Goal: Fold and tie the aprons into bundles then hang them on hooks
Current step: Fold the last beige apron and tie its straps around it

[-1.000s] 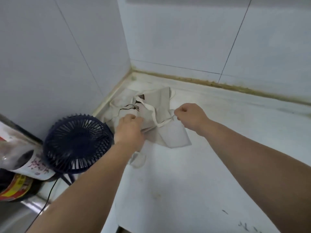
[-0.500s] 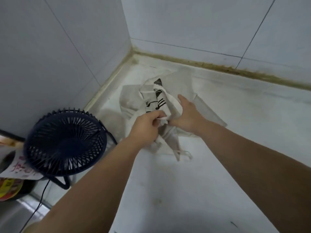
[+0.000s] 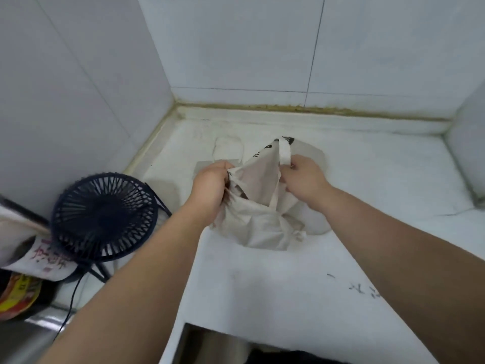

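Apron point(image 3: 259, 206), lately flat on desk point(image 3: 380, 185), now bunched upright; left grip point(image 3: 210, 182) clutches cloth, right grip point(image 3: 304, 177) pinches strap point(image 3: 284, 151); tying apparently unfinished.

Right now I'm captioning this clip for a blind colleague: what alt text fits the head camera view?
Two bare hands hold a crumpled beige apron at a white counter in a tiled corner: the left hand grips a bunch of cloth, and the right hand pinches a strap. A dark blue desk fan stands to the left.
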Demonstrator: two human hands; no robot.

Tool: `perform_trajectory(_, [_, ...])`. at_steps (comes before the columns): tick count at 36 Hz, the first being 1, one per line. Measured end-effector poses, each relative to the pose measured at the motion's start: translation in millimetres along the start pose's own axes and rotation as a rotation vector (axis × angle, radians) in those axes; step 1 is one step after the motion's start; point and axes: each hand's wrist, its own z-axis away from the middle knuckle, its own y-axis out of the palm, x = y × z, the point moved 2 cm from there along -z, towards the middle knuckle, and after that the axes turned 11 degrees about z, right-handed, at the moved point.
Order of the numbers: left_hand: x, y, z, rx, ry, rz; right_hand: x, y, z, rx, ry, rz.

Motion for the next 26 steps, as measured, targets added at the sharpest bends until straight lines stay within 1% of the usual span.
perform_trajectory(2, [8,-3,7,-0.017,0.043,-0.255,-11,-11,13,-0.104,0.077,-0.076])
perform_trajectory(3, [13,-4,12,0.012,0.068,-0.389,-18,-18,19,-0.16,0.116,-0.103])
perform_trajectory(4, [18,-3,18,0.068,0.08,-0.508,-25,-24,25,-0.21,0.148,-0.126])
perform_trajectory(7, [38,6,35,0.333,0.054,-0.838,-46,-38,41,-0.299,0.244,-0.173])
perform_trajectory(9, [51,12,42,0.46,0.019,-1.055,-54,-43,49,-0.285,0.265,-0.219])
perform_trajectory(11, [62,16,51,0.544,-0.001,-1.202,-59,-47,62,-0.255,0.278,-0.278])
perform_trajectory(13, [71,20,62,0.589,-0.017,-1.324,-65,-52,74,-0.204,0.276,-0.297])
perform_trajectory(14, [75,21,64,0.58,-0.033,-1.362,-65,-54,80,-0.168,0.269,-0.297])
perform_trajectory(16, [80,28,74,0.501,-0.016,-1.388,-66,-60,99,-0.088,0.238,-0.284])
perform_trajectory(18, [81,36,84,0.374,0.086,-1.335,-68,-65,117,-0.009,0.195,-0.272])
perform_trajectory(22, [79,57,120,0.171,0.295,-0.992,-73,-77,155,0.192,0.109,-0.189])
perform_trajectory(24, [75,71,142,0.163,0.388,-0.913,-76,-87,173,0.237,0.072,-0.159])
perform_trajectory(26, [80,85,157,0.238,0.391,-0.943,-80,-99,187,0.233,0.05,-0.171])
